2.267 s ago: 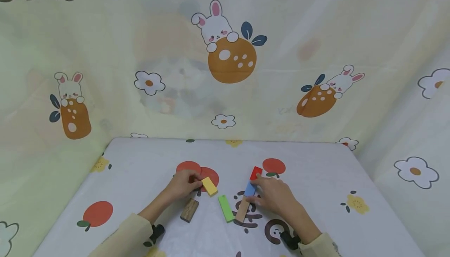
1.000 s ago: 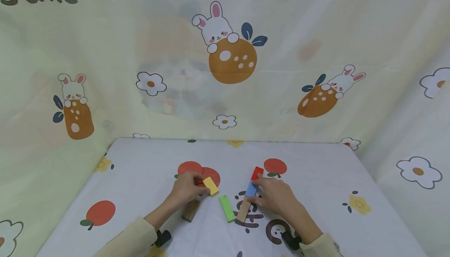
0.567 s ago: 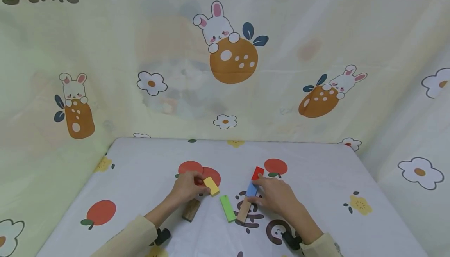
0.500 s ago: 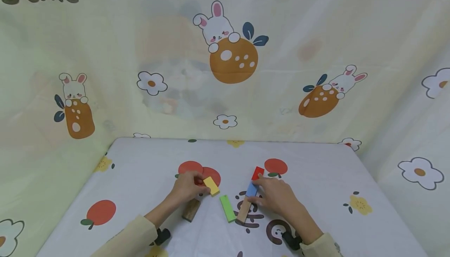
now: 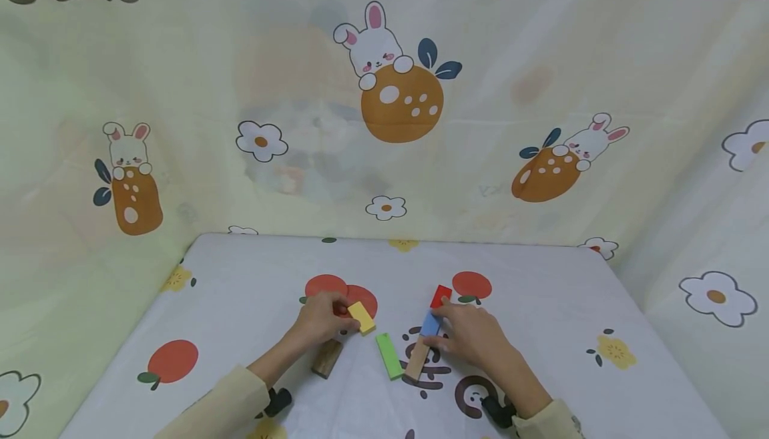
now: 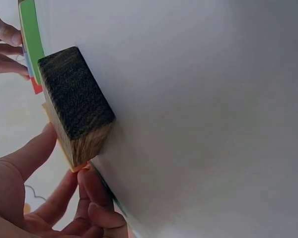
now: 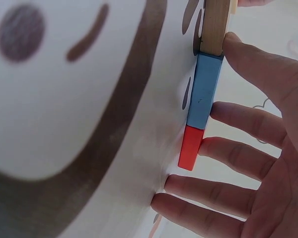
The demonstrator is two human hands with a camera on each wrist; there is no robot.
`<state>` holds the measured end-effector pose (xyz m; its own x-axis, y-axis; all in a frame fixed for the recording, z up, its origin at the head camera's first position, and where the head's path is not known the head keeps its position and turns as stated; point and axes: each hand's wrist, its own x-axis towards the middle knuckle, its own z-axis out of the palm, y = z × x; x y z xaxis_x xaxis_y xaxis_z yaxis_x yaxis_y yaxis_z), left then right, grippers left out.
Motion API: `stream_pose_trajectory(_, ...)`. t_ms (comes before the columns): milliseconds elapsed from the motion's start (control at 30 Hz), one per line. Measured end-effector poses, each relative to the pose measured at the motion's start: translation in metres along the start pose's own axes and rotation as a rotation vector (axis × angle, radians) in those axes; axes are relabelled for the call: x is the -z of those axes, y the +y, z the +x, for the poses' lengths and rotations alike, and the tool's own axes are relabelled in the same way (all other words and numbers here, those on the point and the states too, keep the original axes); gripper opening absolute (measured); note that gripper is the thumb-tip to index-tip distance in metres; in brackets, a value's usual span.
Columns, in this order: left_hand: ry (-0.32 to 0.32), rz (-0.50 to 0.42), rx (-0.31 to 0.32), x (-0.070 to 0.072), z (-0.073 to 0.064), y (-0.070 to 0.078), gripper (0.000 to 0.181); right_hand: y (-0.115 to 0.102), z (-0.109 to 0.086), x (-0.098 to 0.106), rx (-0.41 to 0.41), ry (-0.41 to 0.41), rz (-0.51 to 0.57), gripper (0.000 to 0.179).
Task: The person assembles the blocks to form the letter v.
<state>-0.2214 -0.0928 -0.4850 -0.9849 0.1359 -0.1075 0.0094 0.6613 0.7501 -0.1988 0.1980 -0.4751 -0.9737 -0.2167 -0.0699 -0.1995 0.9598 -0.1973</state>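
My left hand (image 5: 321, 319) holds a yellow block (image 5: 362, 318) by its left side, thumb near the close end and fingers toward the far end. My right hand (image 5: 471, 332) lies along a slanted row of blocks. In the right wrist view its thumb touches the light wooden block (image 7: 216, 25) near the joint with the blue block (image 7: 204, 91). Two extended fingers touch the blue block and the red block (image 7: 191, 147); the other two rest on the cloth. A green block (image 5: 388, 356) stands between the hands, its near end close to the light wooden block.
A dark wooden block (image 5: 327, 359) sits below my left hand, partly overlapped by it in the head view. All the blocks are on a white printed tablecloth (image 5: 529, 305). A printed curtain (image 5: 288, 72) hangs behind the table.
My left hand has shifted slightly to the right, and its thumb has come to the near end of the yellow block. The right hand and the row have kept their places.
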Motion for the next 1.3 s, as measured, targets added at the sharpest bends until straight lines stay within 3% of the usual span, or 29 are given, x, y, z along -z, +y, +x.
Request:
stream_pose_trajectory(667, -0.004, 0.06, -0.069, -0.0018, 0.0021, 0.0001, 0.037, -0.0016, -0.0008, -0.0037, -0.024, -0.016, 0.016, 0.066)
stream_pose_trajectory(1300, -0.055, 0.062, -0.122, -0.0086, 0.0073, 0.0043, 0.038, 0.0007, -0.0001, -0.0004, -0.006, -0.011, 0.032, 0.063)
